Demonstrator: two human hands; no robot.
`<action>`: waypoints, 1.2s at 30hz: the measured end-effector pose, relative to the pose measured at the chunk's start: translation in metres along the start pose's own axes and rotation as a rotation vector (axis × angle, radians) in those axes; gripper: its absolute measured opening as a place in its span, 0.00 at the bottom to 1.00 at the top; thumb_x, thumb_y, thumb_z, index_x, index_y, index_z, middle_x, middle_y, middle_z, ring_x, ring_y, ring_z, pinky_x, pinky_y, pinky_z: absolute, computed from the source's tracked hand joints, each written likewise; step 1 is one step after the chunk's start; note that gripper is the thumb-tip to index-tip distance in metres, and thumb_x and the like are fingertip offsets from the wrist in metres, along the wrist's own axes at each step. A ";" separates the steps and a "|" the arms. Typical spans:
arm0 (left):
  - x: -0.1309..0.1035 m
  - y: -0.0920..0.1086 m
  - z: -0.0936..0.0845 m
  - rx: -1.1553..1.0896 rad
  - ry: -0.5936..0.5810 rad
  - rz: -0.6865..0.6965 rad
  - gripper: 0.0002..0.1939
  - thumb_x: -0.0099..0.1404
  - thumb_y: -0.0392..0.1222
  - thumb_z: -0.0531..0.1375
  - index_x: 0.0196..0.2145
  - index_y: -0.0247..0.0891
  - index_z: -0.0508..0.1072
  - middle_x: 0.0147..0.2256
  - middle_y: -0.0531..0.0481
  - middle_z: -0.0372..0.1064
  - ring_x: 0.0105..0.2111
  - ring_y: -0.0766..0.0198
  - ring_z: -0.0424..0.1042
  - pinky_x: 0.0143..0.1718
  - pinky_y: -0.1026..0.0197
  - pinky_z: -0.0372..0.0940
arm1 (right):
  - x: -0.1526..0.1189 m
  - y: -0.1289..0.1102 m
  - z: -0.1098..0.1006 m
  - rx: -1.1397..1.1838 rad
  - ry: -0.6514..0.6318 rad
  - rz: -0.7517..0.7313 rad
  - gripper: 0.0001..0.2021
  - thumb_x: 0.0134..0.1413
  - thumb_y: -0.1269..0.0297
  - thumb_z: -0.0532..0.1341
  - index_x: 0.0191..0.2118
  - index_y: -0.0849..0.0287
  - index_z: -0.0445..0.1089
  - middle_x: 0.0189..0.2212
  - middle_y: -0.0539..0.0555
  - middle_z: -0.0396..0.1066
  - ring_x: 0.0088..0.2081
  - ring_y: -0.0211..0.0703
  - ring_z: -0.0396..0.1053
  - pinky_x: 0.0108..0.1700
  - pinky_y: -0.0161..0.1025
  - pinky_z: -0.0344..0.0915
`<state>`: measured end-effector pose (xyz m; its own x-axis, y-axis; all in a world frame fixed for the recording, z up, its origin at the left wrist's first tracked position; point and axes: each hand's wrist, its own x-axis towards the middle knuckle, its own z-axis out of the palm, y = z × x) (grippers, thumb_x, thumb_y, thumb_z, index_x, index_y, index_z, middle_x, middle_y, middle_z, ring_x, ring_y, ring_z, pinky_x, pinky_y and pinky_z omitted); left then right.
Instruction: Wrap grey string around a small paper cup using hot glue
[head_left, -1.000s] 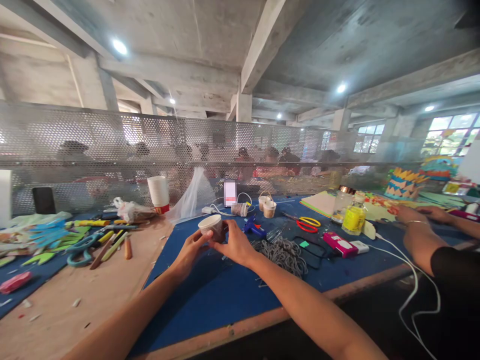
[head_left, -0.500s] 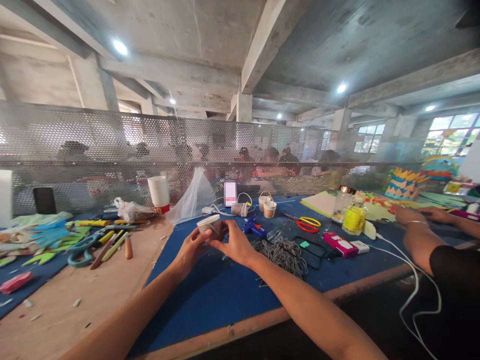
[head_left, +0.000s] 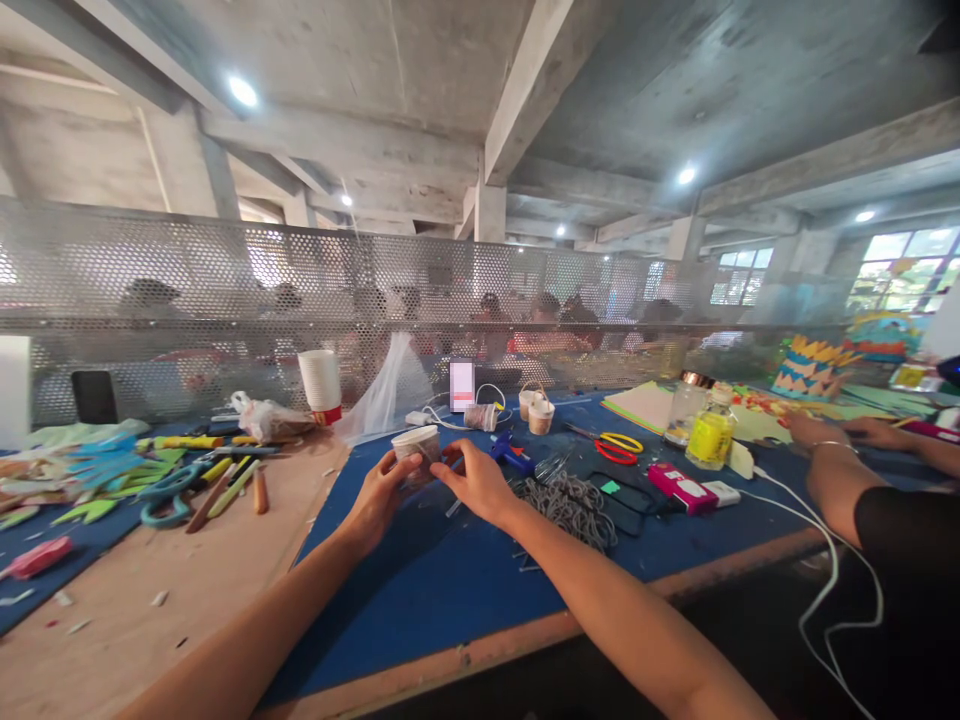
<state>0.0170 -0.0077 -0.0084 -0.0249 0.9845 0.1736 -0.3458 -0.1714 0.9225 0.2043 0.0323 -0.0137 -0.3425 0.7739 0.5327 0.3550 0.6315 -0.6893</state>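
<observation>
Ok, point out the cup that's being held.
The white-rimmed cup in the left hand, with the right hand at its side; the pair of small cups and the stacked cups stand on the table.

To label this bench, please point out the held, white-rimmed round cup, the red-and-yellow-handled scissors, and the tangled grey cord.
White-rimmed round cup [head_left: 427,449], head view: side below rim.
Red-and-yellow-handled scissors [head_left: 615,461], head view: red handle.
Tangled grey cord [head_left: 568,508], head view: its middle.

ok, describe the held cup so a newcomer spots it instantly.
Find the blue mat, then the wearer's left hand and right hand over it. Between them is a small white-rimmed cup. Unlike the two small cups standing farther back, it is held by hand.
</observation>
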 end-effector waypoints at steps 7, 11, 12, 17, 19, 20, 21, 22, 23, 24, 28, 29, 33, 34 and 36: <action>0.004 -0.002 -0.003 -0.010 0.096 0.027 0.27 0.53 0.48 0.76 0.48 0.38 0.77 0.47 0.44 0.81 0.47 0.51 0.81 0.51 0.50 0.74 | -0.001 -0.001 0.004 -0.055 -0.093 0.023 0.09 0.63 0.61 0.69 0.47 0.52 0.72 0.29 0.48 0.77 0.30 0.45 0.77 0.37 0.39 0.67; 0.006 -0.002 -0.005 -0.028 0.125 0.022 0.27 0.53 0.48 0.77 0.48 0.39 0.76 0.47 0.45 0.81 0.45 0.54 0.81 0.49 0.52 0.75 | -0.003 -0.012 0.000 -0.155 -0.087 -0.020 0.05 0.65 0.63 0.66 0.45 0.50 0.73 0.30 0.48 0.79 0.32 0.46 0.78 0.37 0.38 0.66; 0.007 -0.001 -0.006 -0.037 0.128 0.024 0.27 0.53 0.48 0.77 0.48 0.39 0.76 0.46 0.46 0.81 0.45 0.55 0.81 0.49 0.53 0.75 | -0.004 -0.017 -0.002 -0.199 -0.080 -0.033 0.06 0.64 0.62 0.67 0.46 0.50 0.74 0.31 0.49 0.79 0.34 0.47 0.79 0.38 0.39 0.66; 0.009 0.001 -0.009 -0.108 0.164 0.019 0.24 0.54 0.48 0.77 0.45 0.38 0.77 0.43 0.47 0.82 0.44 0.57 0.81 0.49 0.54 0.75 | -0.024 -0.039 -0.021 -0.332 -0.131 -0.033 0.10 0.60 0.62 0.70 0.47 0.49 0.75 0.30 0.49 0.80 0.35 0.49 0.79 0.37 0.38 0.64; 0.010 0.001 -0.011 -0.123 0.167 0.017 0.23 0.55 0.47 0.76 0.45 0.38 0.77 0.44 0.46 0.82 0.44 0.57 0.81 0.50 0.54 0.75 | -0.038 -0.047 -0.034 -0.346 -0.160 -0.030 0.08 0.60 0.63 0.70 0.45 0.49 0.77 0.30 0.48 0.80 0.34 0.48 0.78 0.36 0.38 0.62; 0.011 0.000 -0.013 -0.129 0.166 0.017 0.23 0.55 0.46 0.76 0.45 0.38 0.77 0.44 0.46 0.81 0.44 0.57 0.81 0.49 0.55 0.76 | -0.045 -0.050 -0.040 -0.358 -0.176 -0.018 0.07 0.60 0.63 0.70 0.44 0.49 0.77 0.30 0.48 0.81 0.34 0.47 0.78 0.35 0.38 0.61; 0.011 -0.001 -0.013 -0.136 0.163 0.017 0.23 0.55 0.46 0.76 0.45 0.38 0.77 0.43 0.46 0.81 0.44 0.57 0.81 0.49 0.55 0.76 | -0.053 -0.053 -0.048 -0.386 -0.192 0.007 0.06 0.61 0.63 0.69 0.43 0.49 0.78 0.30 0.48 0.81 0.34 0.47 0.78 0.35 0.38 0.61; 0.012 -0.002 -0.014 -0.144 0.160 0.018 0.22 0.55 0.46 0.76 0.45 0.37 0.77 0.43 0.46 0.81 0.43 0.57 0.82 0.48 0.55 0.77 | -0.060 -0.055 -0.055 -0.422 -0.229 0.037 0.04 0.61 0.63 0.69 0.42 0.50 0.79 0.32 0.49 0.81 0.35 0.46 0.78 0.36 0.38 0.61; 0.013 -0.003 -0.015 -0.153 0.156 0.017 0.22 0.55 0.45 0.76 0.44 0.37 0.77 0.44 0.46 0.81 0.43 0.57 0.82 0.47 0.55 0.77 | -0.066 -0.057 -0.062 -0.463 -0.263 0.062 0.02 0.62 0.64 0.68 0.40 0.51 0.79 0.33 0.49 0.82 0.35 0.45 0.78 0.37 0.37 0.61; 0.013 -0.004 -0.015 -0.161 0.156 0.018 0.21 0.55 0.45 0.76 0.44 0.37 0.77 0.44 0.45 0.81 0.43 0.57 0.82 0.46 0.55 0.78 | -0.072 -0.059 -0.069 -0.511 -0.298 0.069 0.03 0.63 0.65 0.66 0.38 0.52 0.79 0.34 0.50 0.82 0.36 0.44 0.77 0.38 0.37 0.62; 0.015 -0.005 -0.016 -0.177 0.172 0.010 0.19 0.56 0.42 0.76 0.43 0.38 0.78 0.43 0.46 0.82 0.40 0.58 0.82 0.43 0.58 0.79 | -0.087 -0.058 -0.091 -0.777 -0.312 0.044 0.08 0.67 0.67 0.63 0.37 0.55 0.80 0.40 0.54 0.80 0.47 0.46 0.76 0.47 0.37 0.64; 0.015 -0.004 -0.016 -0.181 0.174 0.008 0.18 0.56 0.42 0.76 0.43 0.38 0.79 0.43 0.46 0.82 0.40 0.59 0.82 0.42 0.58 0.79 | -0.089 -0.056 -0.096 -0.841 -0.297 0.062 0.08 0.67 0.66 0.62 0.37 0.55 0.80 0.41 0.55 0.80 0.48 0.47 0.76 0.49 0.37 0.64; 0.014 -0.002 -0.014 -0.189 0.196 0.002 0.16 0.56 0.41 0.75 0.41 0.37 0.79 0.40 0.47 0.81 0.38 0.60 0.81 0.41 0.59 0.79 | -0.099 -0.041 -0.121 -1.028 -0.222 0.276 0.11 0.71 0.67 0.57 0.44 0.56 0.79 0.45 0.57 0.78 0.44 0.47 0.78 0.45 0.37 0.65; 0.014 -0.001 -0.014 -0.189 0.196 0.000 0.16 0.56 0.41 0.75 0.41 0.37 0.79 0.40 0.47 0.81 0.38 0.60 0.81 0.41 0.59 0.79 | -0.102 -0.037 -0.128 -1.067 -0.189 0.329 0.12 0.71 0.67 0.56 0.45 0.57 0.78 0.46 0.58 0.77 0.44 0.47 0.79 0.44 0.38 0.65; 0.013 0.000 -0.013 -0.191 0.179 -0.002 0.17 0.55 0.42 0.76 0.41 0.37 0.79 0.40 0.47 0.82 0.39 0.60 0.81 0.42 0.58 0.78 | -0.106 -0.028 -0.140 -1.111 -0.136 0.425 0.12 0.72 0.66 0.55 0.46 0.58 0.77 0.48 0.59 0.77 0.44 0.49 0.79 0.43 0.38 0.65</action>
<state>0.0047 0.0058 -0.0110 -0.1839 0.9786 0.0926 -0.5165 -0.1764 0.8380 0.3529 -0.0609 0.0176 -0.0815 0.9615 0.2625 0.9965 0.0737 0.0395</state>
